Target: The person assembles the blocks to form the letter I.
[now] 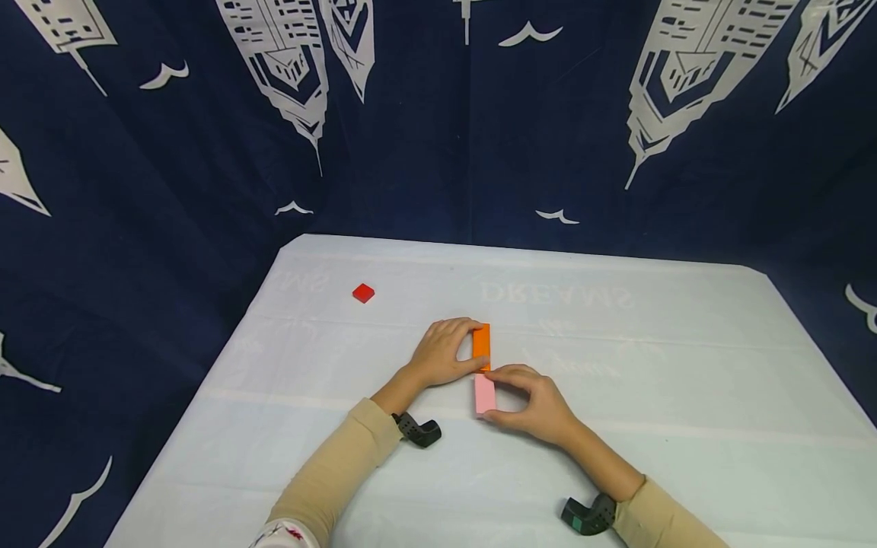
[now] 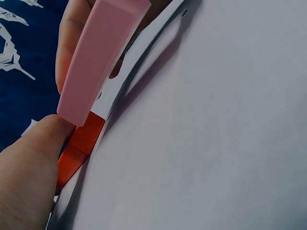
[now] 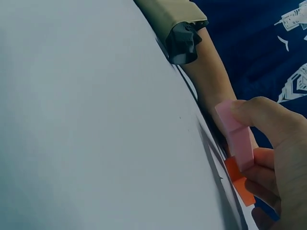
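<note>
Near the middle of the table, my left hand (image 1: 441,355) pinches an orange rectangular block (image 1: 482,344) between its thumb and fingers, at the block's two ends. A pink rectangular block (image 1: 485,396) is held end to end by my right hand (image 1: 540,405), just on the near side of the orange one. Both wrist views have the pink block (image 2: 98,62) partly in front of the orange block (image 2: 79,151), with a shadow on the cloth beside it. Whether the two blocks touch, I cannot tell.
A small red block (image 1: 363,293) lies at the back left of the white-covered table (image 1: 685,426). Behind the table hangs a dark blue curtain (image 1: 425,167) with white prints. Black devices (image 1: 419,431) are strapped to both wrists.
</note>
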Tool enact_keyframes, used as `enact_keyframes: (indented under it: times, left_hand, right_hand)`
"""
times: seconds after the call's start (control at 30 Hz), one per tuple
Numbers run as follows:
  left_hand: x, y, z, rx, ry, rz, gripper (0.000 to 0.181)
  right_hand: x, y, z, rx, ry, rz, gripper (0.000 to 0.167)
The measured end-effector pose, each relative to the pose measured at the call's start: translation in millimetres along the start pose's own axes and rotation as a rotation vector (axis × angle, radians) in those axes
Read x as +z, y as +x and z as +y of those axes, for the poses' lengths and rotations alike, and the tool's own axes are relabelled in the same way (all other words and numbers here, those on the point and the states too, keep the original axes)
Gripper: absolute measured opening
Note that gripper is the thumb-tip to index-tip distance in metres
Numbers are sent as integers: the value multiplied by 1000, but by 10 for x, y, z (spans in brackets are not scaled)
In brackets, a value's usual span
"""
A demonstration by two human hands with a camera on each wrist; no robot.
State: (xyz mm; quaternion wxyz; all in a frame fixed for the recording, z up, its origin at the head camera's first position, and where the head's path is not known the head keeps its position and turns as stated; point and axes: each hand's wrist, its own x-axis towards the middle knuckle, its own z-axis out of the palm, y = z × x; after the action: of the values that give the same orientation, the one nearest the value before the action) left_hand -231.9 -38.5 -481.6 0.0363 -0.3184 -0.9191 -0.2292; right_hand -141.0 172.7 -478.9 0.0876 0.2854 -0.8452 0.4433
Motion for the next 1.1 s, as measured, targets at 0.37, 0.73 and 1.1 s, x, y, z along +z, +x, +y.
enact_keyframes:
  times: [0.37,0.73,1.1]
  left_hand:
    - [10,-6,1,2,-9,3,63]
    - [7,8,-5,-5,2,-7,63]
    - [27,12,-20,-8,-8,-1,63]
  right_hand:
    - [53,-1,25,17,-47,-25,56]
    - [71,2,47,-14,-74,-23,57]
    - [93,5,60,-39,-63,5,55]
